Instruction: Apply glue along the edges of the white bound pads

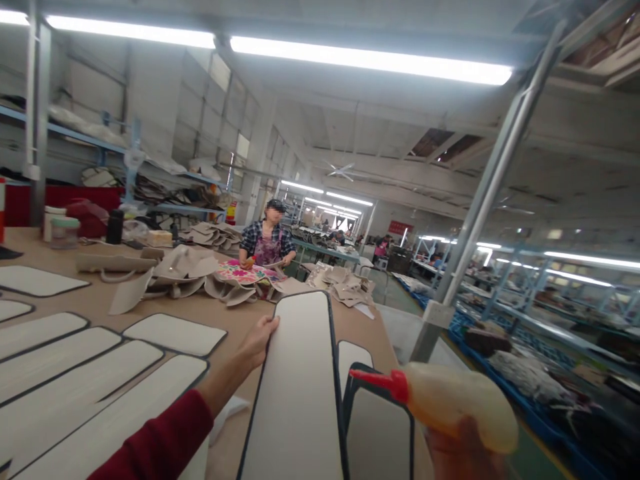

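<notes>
My left hand (259, 341) pinches the left edge of a long white panel (303, 387) with a dark border, tilted up from the table. My right hand (463, 443) is wrapped round a yellowish squeeze bottle (457, 400), whose red nozzle (380, 381) points left, close to the panel's right edge. Behind the nozzle lies a shorter dark-bordered panel (380, 427), and another small panel (354, 353) shows beyond it. Several similar white panels (125, 380) lie side by side on the left of the table.
Beige cut pieces (185, 270) are heaped across the brown table (230, 327). A co-worker (267, 240) sits at the far end by a flowered cloth (245, 273). Jars (65, 230) and a black bottle (115, 227) stand back left. A metal post (480, 187) rises at right.
</notes>
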`<state>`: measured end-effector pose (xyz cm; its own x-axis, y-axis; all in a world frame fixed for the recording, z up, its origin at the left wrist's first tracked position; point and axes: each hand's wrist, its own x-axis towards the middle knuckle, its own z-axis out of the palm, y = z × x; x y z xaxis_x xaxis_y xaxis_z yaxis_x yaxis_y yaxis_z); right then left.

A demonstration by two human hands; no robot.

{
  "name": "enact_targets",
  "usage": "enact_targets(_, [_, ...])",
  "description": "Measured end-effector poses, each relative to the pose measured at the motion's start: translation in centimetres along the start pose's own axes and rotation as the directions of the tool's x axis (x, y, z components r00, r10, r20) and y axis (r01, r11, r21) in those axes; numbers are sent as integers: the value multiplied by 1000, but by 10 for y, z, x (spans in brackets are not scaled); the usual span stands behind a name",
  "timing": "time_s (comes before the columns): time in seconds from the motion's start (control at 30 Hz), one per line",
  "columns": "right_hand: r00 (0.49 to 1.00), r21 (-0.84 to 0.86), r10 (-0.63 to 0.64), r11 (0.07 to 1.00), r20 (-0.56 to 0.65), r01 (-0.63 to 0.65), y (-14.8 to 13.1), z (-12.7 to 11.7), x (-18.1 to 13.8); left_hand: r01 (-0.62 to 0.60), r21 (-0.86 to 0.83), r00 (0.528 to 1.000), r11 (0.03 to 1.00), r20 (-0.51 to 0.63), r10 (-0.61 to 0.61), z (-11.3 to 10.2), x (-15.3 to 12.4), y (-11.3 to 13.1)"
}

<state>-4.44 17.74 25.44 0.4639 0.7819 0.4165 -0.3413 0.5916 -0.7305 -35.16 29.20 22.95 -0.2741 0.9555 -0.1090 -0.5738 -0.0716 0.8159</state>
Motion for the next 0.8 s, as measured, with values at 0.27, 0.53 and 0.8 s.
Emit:
enact_targets(0.27, [999, 41, -51, 998, 10, 51, -21, 27, 31, -22, 184, 958, 983, 285, -32, 14, -32, 14])
enact_targets(0.53, [993, -80, -9, 997, 114, 19, -7, 9, 44, 21, 221, 939, 975, 331, -96, 14, -35, 14])
enact_targets(0.8, [927, -123, 313, 948, 208, -293, 14, -26, -5, 65, 37, 997, 997, 42, -66, -5, -3, 13])
